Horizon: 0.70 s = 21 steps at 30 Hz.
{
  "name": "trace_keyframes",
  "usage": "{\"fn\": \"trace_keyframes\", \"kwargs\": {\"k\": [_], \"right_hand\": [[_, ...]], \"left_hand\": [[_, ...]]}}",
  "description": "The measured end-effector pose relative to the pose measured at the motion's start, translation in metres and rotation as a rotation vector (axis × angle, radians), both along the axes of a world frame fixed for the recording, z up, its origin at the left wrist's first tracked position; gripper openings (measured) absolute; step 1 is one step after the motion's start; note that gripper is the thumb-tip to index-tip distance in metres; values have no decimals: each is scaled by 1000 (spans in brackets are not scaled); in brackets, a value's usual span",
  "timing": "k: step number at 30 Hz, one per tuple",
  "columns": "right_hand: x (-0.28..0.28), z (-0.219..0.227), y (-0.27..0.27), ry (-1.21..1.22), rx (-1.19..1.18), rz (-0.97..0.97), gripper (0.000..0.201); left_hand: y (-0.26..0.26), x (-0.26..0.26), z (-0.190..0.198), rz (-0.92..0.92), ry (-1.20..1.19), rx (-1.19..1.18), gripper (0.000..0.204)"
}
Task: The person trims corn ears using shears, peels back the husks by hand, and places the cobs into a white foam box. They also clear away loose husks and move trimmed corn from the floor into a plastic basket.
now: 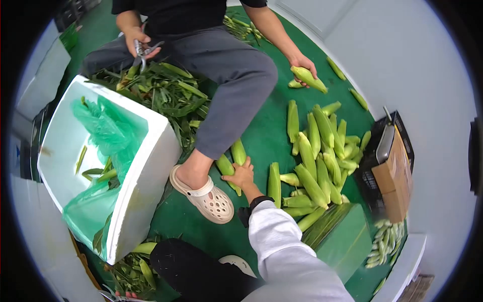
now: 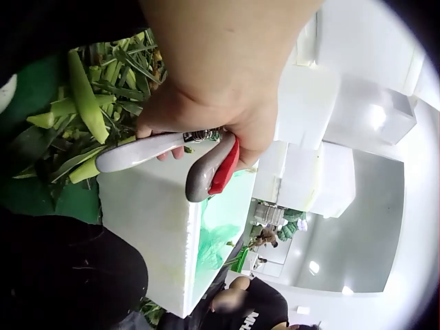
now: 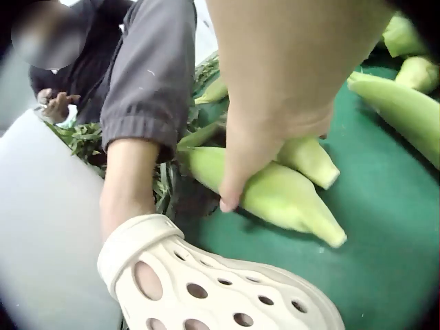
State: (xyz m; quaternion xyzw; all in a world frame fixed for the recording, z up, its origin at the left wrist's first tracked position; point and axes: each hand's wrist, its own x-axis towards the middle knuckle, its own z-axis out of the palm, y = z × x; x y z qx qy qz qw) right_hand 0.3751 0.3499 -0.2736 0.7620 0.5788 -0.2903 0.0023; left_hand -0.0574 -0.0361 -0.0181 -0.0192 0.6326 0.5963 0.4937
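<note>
In the head view my right hand (image 1: 242,176) reaches down over two green-husked corn ears, one (image 1: 225,167) on its left and another (image 1: 238,151) above. The right wrist view has my right hand (image 3: 271,130) gripping from above, thumb along the nearer ear (image 3: 285,199), the farther ear (image 3: 309,161) beside it; the other fingers are partly hidden. My left hand (image 2: 213,103) holds hand shears (image 2: 144,151) with pale handles and a red part. Only the fingertips of that hand (image 1: 127,294) show at the head view's lower left edge.
A white foam box (image 1: 166,146) with green plastic bags stands left, near heaped husks (image 1: 176,95). A seated person's beige clog (image 1: 214,204) is beside my right hand. That person holds shears and an ear (image 1: 309,79). Piled corn (image 1: 322,151) lies right, near a cardboard box (image 1: 395,186).
</note>
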Motion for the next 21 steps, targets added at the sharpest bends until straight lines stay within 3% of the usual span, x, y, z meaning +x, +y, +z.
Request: {"fn": "trace_keyframes", "kwargs": {"k": [4,5,6,7,8,9,10,11,12,13,15,16,17,18,20,21], "right_hand": [[24,12,-62,164,122,-80,70],[36,13,-88,314,194,-171,66],[46,33,-109,467,262,-255,63],[62,60,-134,563,161,-355,60],[89,67,-154,455,275,-230,64],[88,125,-158,635,296,-428,60],[113,129,-162,594,416,-505,61],[145,127,-159,452,374,-668,54],[194,116,-149,362,380,-525,51],[248,101,-133,194,368,-525,48],[297,89,-97,432,522,-676,52],[314,82,-81,570,478,-673,61],[374,45,-68,365,371,-572,66],[354,52,-53,77,469,-444,69],[272,110,-33,-494,682,-190,75],[222,133,-26,-192,806,71,84]], "left_hand": [[7,8,24,-49,-2,3,72],[8,6,23,-51,-2,15,73],[7,0,21,-60,-7,31,73],[1,-12,6,-51,-7,32,73],[-5,-24,-9,-42,-8,33,74],[-25,-38,-28,-5,4,18,76],[1,-21,-23,40,25,-30,78],[7,3,-3,-56,27,80,79],[16,8,1,-35,-8,96,80],[31,19,7,138,-60,103,76],[36,20,6,206,-103,115,65],[39,21,9,222,-131,129,60],[41,24,12,246,-121,115,60],[40,24,14,266,-122,104,59],[28,16,20,285,-148,145,57],[22,11,23,285,-155,178,58]]}}
